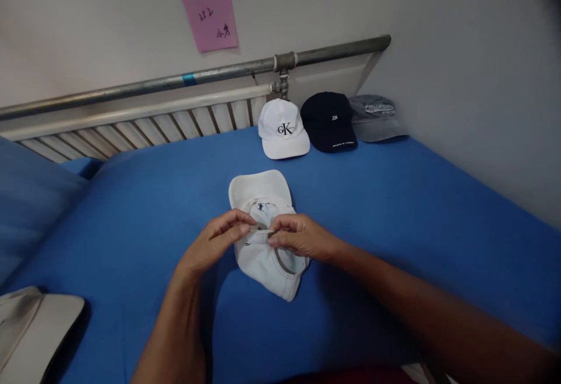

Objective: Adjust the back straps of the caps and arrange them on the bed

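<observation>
"Looking at the left hand [213,241], what do its fingers hold?"

"Thumb and forefinger are nearly together, pinching the left end of the strap [258,237] on the pale cap [260,266]."

"And the right hand [302,236]?"

"Its thumb and fingertips are closed on the same strap, a little to the right."

"Where is that cap?"

"It lies mid-scene on the blue cloth [144,214], inside showing, brim pointing far and slightly left."

"What else is there?"

"On the far side sit a white cap [284,130] with dark letters, a black cap [326,121] to its right, then a gray cap [377,120]. At the near left, a light-colored cap [41,328] is cut off by the edge of view."

"And beyond the cloth?"

"A radiator [186,122], a metal pipe [232,71] above it, and pink paper [209,18] on the wall."
</observation>
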The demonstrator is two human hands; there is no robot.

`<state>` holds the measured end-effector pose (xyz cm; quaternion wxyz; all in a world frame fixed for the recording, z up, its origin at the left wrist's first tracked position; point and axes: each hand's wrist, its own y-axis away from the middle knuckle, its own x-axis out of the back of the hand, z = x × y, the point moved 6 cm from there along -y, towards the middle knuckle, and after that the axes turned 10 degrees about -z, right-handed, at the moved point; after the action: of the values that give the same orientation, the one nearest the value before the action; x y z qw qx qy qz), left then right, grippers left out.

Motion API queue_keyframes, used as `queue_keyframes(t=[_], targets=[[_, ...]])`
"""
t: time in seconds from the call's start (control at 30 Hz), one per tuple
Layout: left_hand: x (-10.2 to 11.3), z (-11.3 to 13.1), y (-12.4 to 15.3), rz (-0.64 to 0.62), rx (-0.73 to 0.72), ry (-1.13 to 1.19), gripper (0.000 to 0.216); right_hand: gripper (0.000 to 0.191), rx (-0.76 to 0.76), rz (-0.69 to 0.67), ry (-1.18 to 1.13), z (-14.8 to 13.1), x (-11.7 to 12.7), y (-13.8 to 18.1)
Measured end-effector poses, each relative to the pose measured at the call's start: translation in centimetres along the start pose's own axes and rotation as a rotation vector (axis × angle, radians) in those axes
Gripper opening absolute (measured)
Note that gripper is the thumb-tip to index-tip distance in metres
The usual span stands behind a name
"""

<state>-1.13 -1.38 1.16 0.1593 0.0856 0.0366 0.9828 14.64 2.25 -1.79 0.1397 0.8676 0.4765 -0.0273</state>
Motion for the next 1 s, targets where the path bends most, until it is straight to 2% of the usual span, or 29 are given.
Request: queue_keyframes(t=[0.2, 0.37, 0.47, 0.57, 0.63, 0.73, 0.87, 1.0], targets=[[-1.5, 0.0, 0.0, -0.175, 0.086, -0.063, 0.024, 0.014, 0.075, 0.059, 0.067, -0.4, -0.1, 0.1], [-1.3, -0.5, 0.2, -0.235, 0.109, -0.030, 0.020, 0.014, 0.083, 0.077, 0.110, -0.5, 0.1, 0.1], [-1.0, -0.4, 0.4, -0.251, 0.077, 0.006, 0.027, 0.013, 0.107, 0.095, 0.174, -0.6, 0.3, 0.2], [-0.8, -0.5, 0.5, -0.217, 0.075, 0.059, 0.032, 0.007, 0.250, 0.201, 0.359, -1.4, 0.7, 0.6], [-0.9, -0.6, 0.4, -0.197, 0.075, 0.096, 0.033, 0.017, 0.435, 0.245, 0.555, -2.4, 0.3, 1.2], [-1.5, -0.7, 0.1, -0.212, 0.069, 0.161, 0.037, 0.024, 0.682, 0.219, 0.861, -3.4, -1.1, 2.2], [-1.9, -0.8, -0.2, -0.212, 0.080, 0.149, 0.040, 0.018, 0.749, 0.259, 1.066, -3.6, -1.9, 2.7], [-1.9, -0.3, -0.2, -0.203, 0.058, -0.126, 0.036, 0.013, 0.766, 0.249, 1.128, -3.6, -2.4, 2.8]])
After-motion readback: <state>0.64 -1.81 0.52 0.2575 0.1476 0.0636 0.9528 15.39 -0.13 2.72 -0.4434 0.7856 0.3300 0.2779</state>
